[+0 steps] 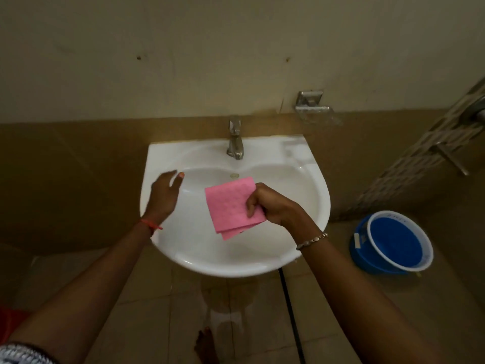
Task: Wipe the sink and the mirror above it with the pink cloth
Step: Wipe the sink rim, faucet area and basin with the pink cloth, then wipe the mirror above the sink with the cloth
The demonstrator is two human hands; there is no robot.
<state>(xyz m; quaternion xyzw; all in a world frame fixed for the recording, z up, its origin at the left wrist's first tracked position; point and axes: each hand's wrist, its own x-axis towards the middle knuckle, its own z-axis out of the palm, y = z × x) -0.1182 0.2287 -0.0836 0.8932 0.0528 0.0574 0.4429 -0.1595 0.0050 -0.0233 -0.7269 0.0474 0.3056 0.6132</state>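
Observation:
A white wall-mounted sink (301, 179) fills the middle of the head view, with a metal tap (235, 141) at its back rim. My right hand (270, 204) is shut on a folded pink cloth (231, 206), held flat over the middle of the basin. My left hand (164, 195) hovers over the sink's left rim with its fingers apart and nothing in it. No mirror shows on the beige wall above the sink.
A blue bucket with a white rim (393, 245) stands on the floor at the right. A metal soap holder (313, 107) is fixed to the wall right of the tap. A metal rail (451, 158) juts from the tiled right wall. A wet patch marks the floor below.

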